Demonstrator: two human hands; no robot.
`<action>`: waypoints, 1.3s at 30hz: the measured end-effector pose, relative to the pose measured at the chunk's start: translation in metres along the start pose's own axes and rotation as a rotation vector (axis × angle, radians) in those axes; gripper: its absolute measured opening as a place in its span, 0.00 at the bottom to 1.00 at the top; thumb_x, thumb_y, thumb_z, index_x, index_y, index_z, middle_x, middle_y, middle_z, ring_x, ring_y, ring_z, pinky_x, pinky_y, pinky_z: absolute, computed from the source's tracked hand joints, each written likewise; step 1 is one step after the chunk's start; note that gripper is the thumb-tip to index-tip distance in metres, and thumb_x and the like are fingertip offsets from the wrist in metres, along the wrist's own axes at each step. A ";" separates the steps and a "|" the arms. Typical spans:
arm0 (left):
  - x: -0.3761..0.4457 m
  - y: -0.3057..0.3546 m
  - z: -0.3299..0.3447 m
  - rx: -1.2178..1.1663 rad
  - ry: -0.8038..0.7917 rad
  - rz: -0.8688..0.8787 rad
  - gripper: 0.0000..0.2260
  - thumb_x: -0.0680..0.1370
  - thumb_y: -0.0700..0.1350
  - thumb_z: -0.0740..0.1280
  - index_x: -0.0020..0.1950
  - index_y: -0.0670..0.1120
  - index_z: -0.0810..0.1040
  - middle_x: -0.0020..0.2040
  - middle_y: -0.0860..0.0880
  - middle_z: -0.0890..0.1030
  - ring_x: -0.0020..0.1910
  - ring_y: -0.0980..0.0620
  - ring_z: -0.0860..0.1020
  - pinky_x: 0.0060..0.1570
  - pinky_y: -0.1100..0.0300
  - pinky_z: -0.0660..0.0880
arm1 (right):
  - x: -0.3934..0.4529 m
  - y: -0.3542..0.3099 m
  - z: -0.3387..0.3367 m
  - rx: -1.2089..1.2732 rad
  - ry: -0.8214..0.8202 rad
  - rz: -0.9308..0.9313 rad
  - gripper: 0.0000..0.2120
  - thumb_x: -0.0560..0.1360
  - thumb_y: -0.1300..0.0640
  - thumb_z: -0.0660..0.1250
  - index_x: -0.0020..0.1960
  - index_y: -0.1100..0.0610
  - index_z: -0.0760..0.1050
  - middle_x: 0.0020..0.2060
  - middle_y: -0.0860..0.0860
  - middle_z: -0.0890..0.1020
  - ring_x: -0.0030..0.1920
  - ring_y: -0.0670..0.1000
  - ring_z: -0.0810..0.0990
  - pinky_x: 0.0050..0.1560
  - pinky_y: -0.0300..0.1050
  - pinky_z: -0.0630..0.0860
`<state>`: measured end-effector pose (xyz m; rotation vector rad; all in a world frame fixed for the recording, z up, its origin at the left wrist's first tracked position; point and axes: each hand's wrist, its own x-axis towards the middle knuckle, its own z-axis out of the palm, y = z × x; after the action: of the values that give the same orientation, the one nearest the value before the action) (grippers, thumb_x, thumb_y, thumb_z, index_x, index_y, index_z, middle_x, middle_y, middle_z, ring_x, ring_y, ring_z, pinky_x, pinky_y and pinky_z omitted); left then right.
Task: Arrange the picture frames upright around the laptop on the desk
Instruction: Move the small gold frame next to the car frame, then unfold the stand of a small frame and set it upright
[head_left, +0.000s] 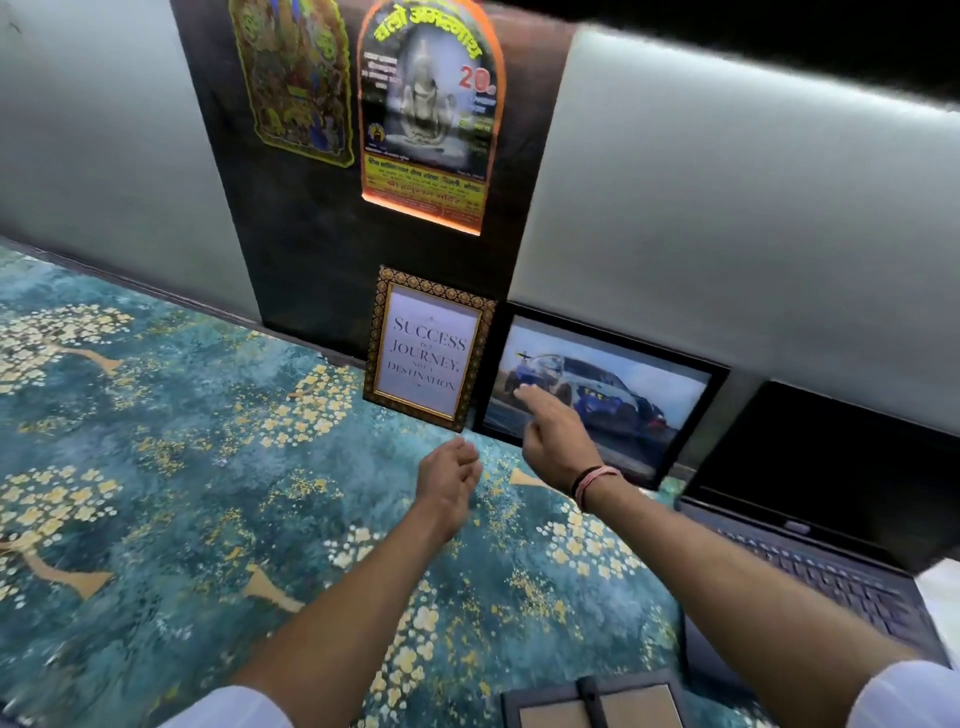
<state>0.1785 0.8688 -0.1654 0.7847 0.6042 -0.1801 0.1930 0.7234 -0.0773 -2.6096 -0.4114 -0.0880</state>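
Note:
A gold-patterned frame (429, 349) with a "Success is a journey" print stands upright against the dark wall panel. To its right a black frame (613, 391) with a car photo leans upright against the wall. The open laptop (826, 525) sits further right. My right hand (557, 435) reaches out in front of the car frame, fingers stretched, a finger at its glass; it holds nothing. My left hand (451, 477) hovers over the desk just below the gold frame, fingers loosely apart and empty. Another frame (597, 702) lies face down at the near edge.
The desk carries a teal floral cloth (182, 467). Two posters (426, 114) hang on the dark panel above the frames. Grey wall panels flank it on both sides.

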 end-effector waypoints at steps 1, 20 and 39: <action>-0.011 -0.010 0.005 0.021 -0.021 -0.003 0.20 0.81 0.33 0.64 0.73 0.35 0.70 0.50 0.43 0.79 0.52 0.47 0.78 0.54 0.57 0.77 | -0.016 0.006 0.000 0.033 0.003 0.040 0.24 0.75 0.68 0.58 0.71 0.62 0.72 0.70 0.60 0.76 0.72 0.58 0.73 0.75 0.47 0.65; -0.256 -0.264 0.086 0.459 -0.062 -0.122 0.19 0.79 0.31 0.66 0.70 0.35 0.72 0.64 0.35 0.80 0.65 0.38 0.79 0.63 0.52 0.76 | -0.362 0.173 -0.091 0.387 -0.079 0.467 0.15 0.78 0.63 0.63 0.62 0.60 0.80 0.59 0.56 0.84 0.60 0.55 0.82 0.65 0.49 0.76; -0.357 -0.486 0.219 1.376 -0.187 -0.093 0.13 0.75 0.40 0.66 0.59 0.42 0.79 0.54 0.44 0.79 0.49 0.45 0.77 0.44 0.56 0.75 | -0.568 0.364 -0.186 0.255 0.085 1.027 0.29 0.73 0.55 0.71 0.71 0.65 0.70 0.65 0.63 0.77 0.66 0.63 0.75 0.66 0.49 0.72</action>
<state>-0.1954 0.3482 -0.1365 2.0327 0.2663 -0.7882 -0.2350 0.1758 -0.1599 -2.2470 0.8924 0.1880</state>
